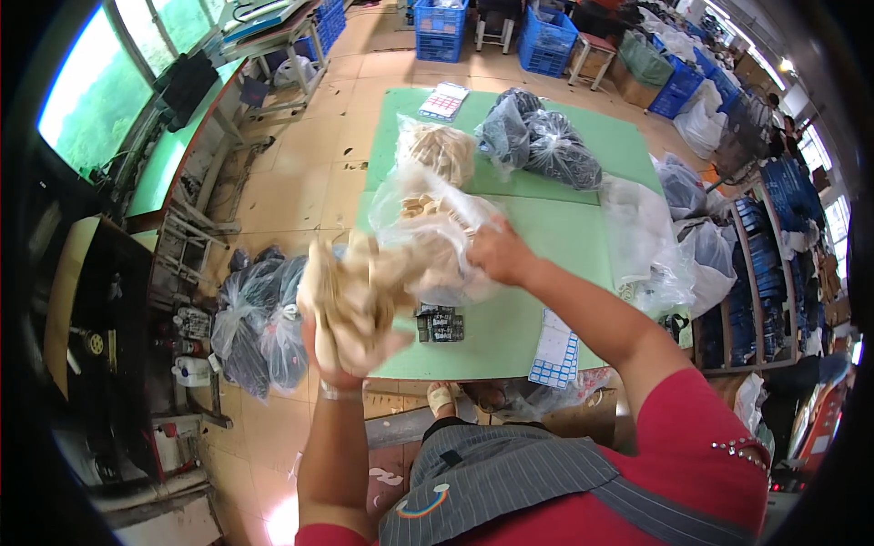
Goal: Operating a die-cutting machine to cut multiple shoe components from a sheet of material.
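Observation:
My left hand (340, 371) is raised off the table's near left side, closed around a thick bundle of beige cloth pieces (350, 296). The bundle is smeared by motion, so its exact kind is unclear. Over the middle of the table, my right hand (499, 253) grips the rim of a clear plastic bag (455, 289). More beige pieces (421, 206) show inside that bag. Just behind it stands another clear bag (437, 150) full of similar beige pieces. A small dark stack with pale markings (440, 324) lies near the table's front edge.
The green table (510, 350) also carries bags of dark goods (555, 150), an empty-looking clear bag (635, 227), a blue-and-white sheet (555, 350) and a red-marked card (444, 100). Bagged dark items (259, 318) lie on the floor at left. Blue crates (442, 32) stand beyond.

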Motion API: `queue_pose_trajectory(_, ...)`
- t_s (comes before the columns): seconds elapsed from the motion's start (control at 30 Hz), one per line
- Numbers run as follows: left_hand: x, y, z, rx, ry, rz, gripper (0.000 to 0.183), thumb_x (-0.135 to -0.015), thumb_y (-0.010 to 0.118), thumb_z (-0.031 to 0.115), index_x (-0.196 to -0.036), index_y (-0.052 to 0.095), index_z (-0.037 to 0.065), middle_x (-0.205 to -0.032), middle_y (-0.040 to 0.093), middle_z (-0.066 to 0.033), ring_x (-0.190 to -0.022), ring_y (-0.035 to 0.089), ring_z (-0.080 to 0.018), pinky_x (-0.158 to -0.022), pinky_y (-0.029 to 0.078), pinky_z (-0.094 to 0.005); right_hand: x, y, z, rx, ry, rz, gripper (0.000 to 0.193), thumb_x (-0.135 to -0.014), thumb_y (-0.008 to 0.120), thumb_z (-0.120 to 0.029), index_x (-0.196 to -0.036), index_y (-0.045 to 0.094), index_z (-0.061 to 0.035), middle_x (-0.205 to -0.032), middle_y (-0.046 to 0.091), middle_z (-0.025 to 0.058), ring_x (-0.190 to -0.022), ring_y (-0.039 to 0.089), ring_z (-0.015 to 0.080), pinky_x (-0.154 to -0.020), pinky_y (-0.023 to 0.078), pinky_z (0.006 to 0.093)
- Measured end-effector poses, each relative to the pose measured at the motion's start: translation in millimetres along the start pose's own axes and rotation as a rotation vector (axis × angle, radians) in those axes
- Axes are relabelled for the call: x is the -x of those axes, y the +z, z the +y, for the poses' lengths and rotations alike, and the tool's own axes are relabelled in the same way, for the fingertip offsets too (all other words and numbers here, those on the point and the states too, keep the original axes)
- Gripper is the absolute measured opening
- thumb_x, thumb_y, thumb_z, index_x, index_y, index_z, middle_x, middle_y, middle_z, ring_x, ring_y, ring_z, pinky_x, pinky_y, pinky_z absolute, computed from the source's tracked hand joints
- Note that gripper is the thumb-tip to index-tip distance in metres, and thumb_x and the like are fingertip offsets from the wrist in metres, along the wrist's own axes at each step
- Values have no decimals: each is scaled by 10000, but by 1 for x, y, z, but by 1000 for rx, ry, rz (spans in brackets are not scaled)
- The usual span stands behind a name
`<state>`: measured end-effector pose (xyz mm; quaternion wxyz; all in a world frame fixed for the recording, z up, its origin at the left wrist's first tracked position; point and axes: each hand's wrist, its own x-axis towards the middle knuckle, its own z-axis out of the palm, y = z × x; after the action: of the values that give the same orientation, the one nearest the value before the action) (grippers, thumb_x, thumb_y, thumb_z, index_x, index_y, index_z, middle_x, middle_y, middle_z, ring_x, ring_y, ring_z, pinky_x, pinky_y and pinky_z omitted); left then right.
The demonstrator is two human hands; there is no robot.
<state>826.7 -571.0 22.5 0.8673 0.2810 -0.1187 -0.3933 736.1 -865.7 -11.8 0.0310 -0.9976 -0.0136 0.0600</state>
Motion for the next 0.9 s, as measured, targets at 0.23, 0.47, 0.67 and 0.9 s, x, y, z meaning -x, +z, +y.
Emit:
queue_pose_trajectory(0.23, -127, -1, -65, 431, -72, -69, 557, -880, 424, 474, -1289, 478, 100, -1227, 550, -107, -1131, 528, -291, -974, 419, -448, 53, -10, -35, -289, -38, -158, 138, -840, 501, -145, -931, 605, -139, -1006, 652, 70, -1024, 580, 187, -990, 320, 515)
queue_pose_trajectory(0.47, -65, -51, -126, 463, -237, -96, 501, -900, 445, 423, -1286, 482, 107, -1234, 554, -101, -1131, 537, -294, -975, 426, -465, 92, -8, -10, 115, 414, 98, 169, -863, 505, -168, -979, 603, -92, -1279, 504, 247, -1159, 526, 290, -1017, 290, 548)
queue_pose_trajectory(0.67, -85, -42, -138, 155, -654, 162, 506, -903, 473, 433, -1273, 485, 87, -1156, 599, -103, -1049, 589, -276, -910, 484, -442, 83, -41, -53, -230, 253, 165, 173, -888, 529, -229, -948, 604, -85, -1440, 361, 175, -1395, 247, 243, -1087, 140, 585)
queue_pose_trajectory(0.9, -176, -6, -141, -1140, -134, 19, 579, -775, 643, 402, -1193, 517, 23, -1080, 600, -134, -1022, 577, -294, -849, 478, -407, 127, -49, -68, -123, 133, 285, 126, -868, 542, -178, -871, 641, -99, -1448, 384, 63, -1380, 283, 175, -1094, 182, 528)
